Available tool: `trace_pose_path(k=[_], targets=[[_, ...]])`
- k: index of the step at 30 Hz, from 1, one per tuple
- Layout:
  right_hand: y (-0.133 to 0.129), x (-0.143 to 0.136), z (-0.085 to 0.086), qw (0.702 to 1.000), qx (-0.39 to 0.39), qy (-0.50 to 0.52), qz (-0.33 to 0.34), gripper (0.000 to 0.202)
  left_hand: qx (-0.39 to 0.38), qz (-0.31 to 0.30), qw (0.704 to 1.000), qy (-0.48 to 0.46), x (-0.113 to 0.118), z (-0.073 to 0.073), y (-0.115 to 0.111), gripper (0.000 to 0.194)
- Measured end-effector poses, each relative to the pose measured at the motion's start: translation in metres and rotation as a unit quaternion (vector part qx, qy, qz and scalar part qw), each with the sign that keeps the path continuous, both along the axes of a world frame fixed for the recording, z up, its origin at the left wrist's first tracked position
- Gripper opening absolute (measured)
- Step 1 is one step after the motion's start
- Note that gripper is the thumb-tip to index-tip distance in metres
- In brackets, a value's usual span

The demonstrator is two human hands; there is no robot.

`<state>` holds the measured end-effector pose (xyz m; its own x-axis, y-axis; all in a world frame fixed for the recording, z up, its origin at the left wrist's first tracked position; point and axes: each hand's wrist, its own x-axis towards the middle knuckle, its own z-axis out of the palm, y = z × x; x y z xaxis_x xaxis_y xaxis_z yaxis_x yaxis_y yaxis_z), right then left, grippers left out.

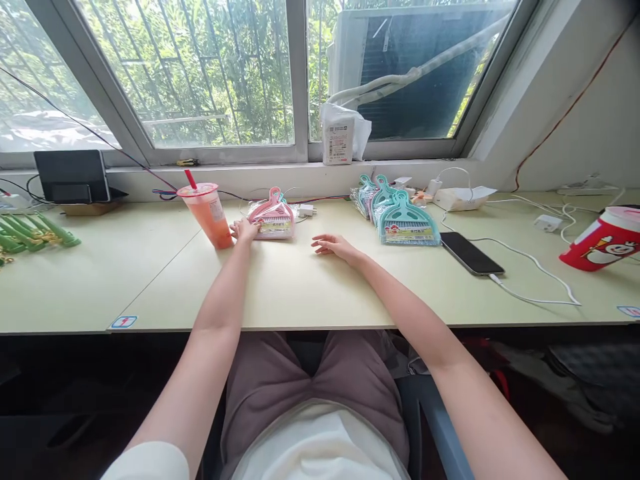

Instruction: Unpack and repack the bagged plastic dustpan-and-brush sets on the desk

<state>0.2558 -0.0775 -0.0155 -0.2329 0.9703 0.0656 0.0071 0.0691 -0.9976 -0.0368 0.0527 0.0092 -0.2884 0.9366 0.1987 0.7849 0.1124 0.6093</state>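
A pink mini dustpan-and-brush set in clear wrapping lies on the table near the wall. My left hand is at its left edge, thumb side against the wrapping, with its fingers apart and pointing toward the drink cup. That clear plastic cup of orange-red drink, with a red straw, stands just left of my fingers. To the right of the pink set, my right hand hovers low over the table, fingers loosely stretched and nothing in them. Several similar wrapped sets, with a teal dustpan-and-brush set in front, are stacked farther right.
A black phone with a white charging cable lies on the right, before a tilted red cup. A dark tablet stands at far left, behind green stalk-like items. A white packet rests on the windowsill.
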Motion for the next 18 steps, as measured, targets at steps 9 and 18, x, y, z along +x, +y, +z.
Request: trace_pose_path(k=[9,18], targets=[[0.007,0.001,-0.004,1.000,0.000,0.005,0.009,0.016,0.025,0.099,0.995,0.015,0.021,0.007,-0.010,0.062],[0.004,0.001,-0.005,0.999,0.025,-0.025,-0.015,0.017,0.105,-0.090,0.986,0.098,0.045,-0.016,-0.002,0.034]])
